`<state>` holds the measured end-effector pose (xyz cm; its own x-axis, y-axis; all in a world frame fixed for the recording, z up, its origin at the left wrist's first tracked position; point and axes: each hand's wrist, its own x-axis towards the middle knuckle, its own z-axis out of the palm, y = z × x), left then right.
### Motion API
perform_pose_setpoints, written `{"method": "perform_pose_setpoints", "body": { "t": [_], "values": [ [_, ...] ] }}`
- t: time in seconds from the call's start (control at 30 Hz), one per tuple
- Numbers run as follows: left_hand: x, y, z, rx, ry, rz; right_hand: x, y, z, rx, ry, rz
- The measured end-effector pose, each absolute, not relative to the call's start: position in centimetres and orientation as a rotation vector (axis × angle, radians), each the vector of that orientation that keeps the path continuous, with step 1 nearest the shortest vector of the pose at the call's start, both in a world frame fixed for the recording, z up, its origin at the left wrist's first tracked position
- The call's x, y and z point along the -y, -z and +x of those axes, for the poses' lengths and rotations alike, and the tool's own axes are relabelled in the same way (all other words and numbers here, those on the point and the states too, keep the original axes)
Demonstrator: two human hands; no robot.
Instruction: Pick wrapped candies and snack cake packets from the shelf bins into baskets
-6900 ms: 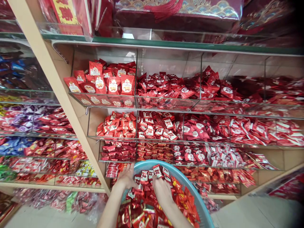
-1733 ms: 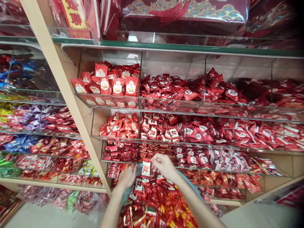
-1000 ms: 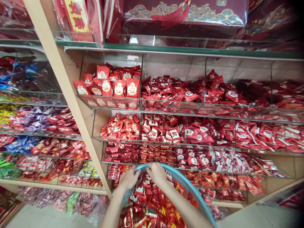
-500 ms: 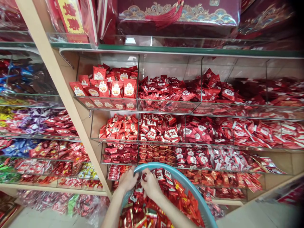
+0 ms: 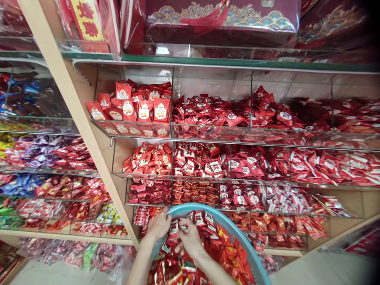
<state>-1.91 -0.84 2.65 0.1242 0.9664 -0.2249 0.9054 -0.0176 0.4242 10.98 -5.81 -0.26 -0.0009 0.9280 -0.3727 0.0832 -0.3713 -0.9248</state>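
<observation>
A blue plastic basket (image 5: 242,233) full of small wrapped candies stands low in front of me. My left hand (image 5: 158,226) grips its near-left rim, fingers curled over the edge. Inside the basket, my right hand (image 5: 190,239) is over the candies with its thumb and forefinger pinched together. At those fingertips is a red candy packet (image 5: 173,228) with a white label. Similar white-labelled packets (image 5: 209,221) lie just right of the hand. Orange-red wrapped candies (image 5: 236,253) fill the basket's right side.
Behind the basket rise shelf tiers with clear dividers, holding red packets (image 5: 198,158). A glass shelf (image 5: 208,61) carries dark red gift boxes (image 5: 222,23). A wooden upright (image 5: 69,103) separates another candy rack on the left. Bagged sweets (image 5: 74,253) lie near the floor.
My right hand has shifted slightly down and right, with its lower fingers loosened. The white-labelled packet beside its fingertips shows more fully. My left hand stays at the rim.
</observation>
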Motion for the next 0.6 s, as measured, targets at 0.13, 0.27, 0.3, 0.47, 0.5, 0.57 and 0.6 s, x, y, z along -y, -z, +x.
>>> {"method": "perform_pose_setpoints", "body": {
  "t": [0.13,0.27,0.3,0.47,0.5,0.57,0.6],
  "values": [
    [0.8,-2.5,-1.9,-1.819,-0.167,1.934,5.9,0.9,10.8,1.163,-1.469,-1.57],
    [0.8,-2.7,-1.9,-1.81,-0.168,1.947,6.1,-0.1,11.2,1.303,-1.32,-1.595],
    [0.7,-2.7,-1.9,-1.811,-0.166,1.948,6.1,-0.8,11.5,1.347,-1.255,-1.589],
    [0.6,-2.5,-1.9,-1.82,-0.152,1.949,4.7,-7.6,13.8,1.552,-0.829,-1.466],
    [0.6,-2.4,-1.9,-1.822,-0.151,1.949,4.2,-9.2,14.3,1.573,-0.735,-1.442],
    [0.6,-2.4,-1.9,-1.826,-0.152,1.949,2.8,-12.1,15.4,1.597,-0.511,-1.42],
    [0.6,-2.4,-2.0,-1.827,-0.152,1.949,2.0,-13.3,15.9,1.596,-0.426,-1.422]
  ]
}}
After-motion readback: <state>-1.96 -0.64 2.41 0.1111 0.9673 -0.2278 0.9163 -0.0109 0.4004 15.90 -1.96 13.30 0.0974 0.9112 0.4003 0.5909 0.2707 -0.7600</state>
